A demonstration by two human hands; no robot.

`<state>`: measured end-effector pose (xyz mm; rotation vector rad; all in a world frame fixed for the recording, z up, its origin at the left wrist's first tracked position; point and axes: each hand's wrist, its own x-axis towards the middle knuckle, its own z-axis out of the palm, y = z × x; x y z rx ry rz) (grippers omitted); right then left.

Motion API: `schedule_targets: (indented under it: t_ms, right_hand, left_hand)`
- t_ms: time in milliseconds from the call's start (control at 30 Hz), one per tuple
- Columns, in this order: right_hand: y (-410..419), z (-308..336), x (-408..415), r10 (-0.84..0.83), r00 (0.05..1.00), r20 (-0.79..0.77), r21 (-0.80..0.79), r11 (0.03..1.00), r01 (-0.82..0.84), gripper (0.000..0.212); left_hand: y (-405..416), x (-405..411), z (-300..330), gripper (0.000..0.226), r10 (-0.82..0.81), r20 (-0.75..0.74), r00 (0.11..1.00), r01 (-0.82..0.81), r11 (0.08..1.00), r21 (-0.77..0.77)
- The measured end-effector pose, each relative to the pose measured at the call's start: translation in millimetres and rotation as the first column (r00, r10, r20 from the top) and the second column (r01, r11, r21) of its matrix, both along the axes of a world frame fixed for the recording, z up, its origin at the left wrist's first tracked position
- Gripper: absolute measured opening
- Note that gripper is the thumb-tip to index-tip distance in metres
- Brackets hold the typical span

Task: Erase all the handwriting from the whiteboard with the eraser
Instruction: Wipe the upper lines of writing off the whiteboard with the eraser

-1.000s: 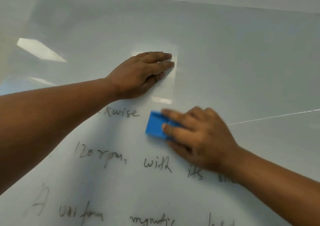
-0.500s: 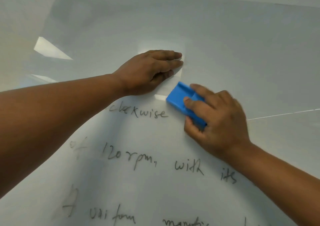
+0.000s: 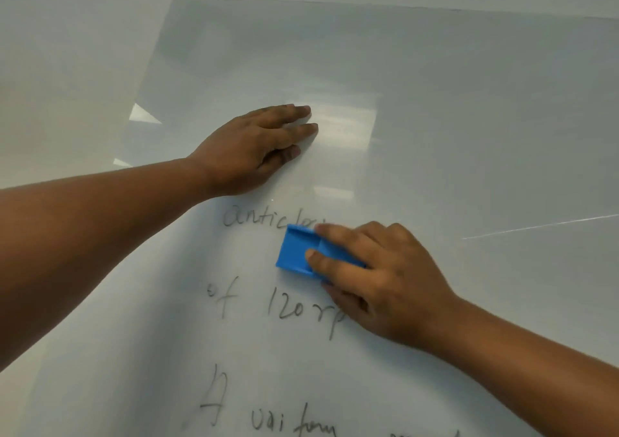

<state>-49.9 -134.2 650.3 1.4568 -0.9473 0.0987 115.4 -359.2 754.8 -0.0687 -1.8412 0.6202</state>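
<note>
Eraser [image 3: 296, 252] sits flat on whiteboard [image 3: 469, 118], at the tail of "anticlo…" [image 3: 258, 218] — right hand [image 3: 378, 279] grip closed around it. Left hand [image 3: 248, 148] open, palm bracing board, holding nothing. Advice: keep the pad flat, press evenly, overlap strokes leftward — then lower lines.

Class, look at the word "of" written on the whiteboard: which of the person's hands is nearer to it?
Right. The right hand, holding the eraser, lies just right of "of". The left hand rests flat higher up the whiteboard, farther away.
</note>
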Motion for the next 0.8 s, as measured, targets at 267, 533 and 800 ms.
schedule_targets:
  t_ms: [267,533,800]
  right_hand:
    - [-26,9,15,0.051,0.999,0.016,-0.055,0.997,-0.05,0.017]
    - [-60,12,34,0.098,0.988,0.115,-0.156,0.984,-0.08,0.022]
    - [-73,31,43,0.071,0.987,0.142,-0.184,0.982,-0.044,0.032]
  left_hand:
    - [-24,17,-11,0.046,-0.011,-0.018,1.0,0.012,0.998,0.059]
    - [-29,18,-18,0.044,-0.054,-0.061,0.997,0.059,0.994,0.087]
    - [-36,19,-23,0.045,-0.107,-0.11,0.988,0.124,0.98,0.157]
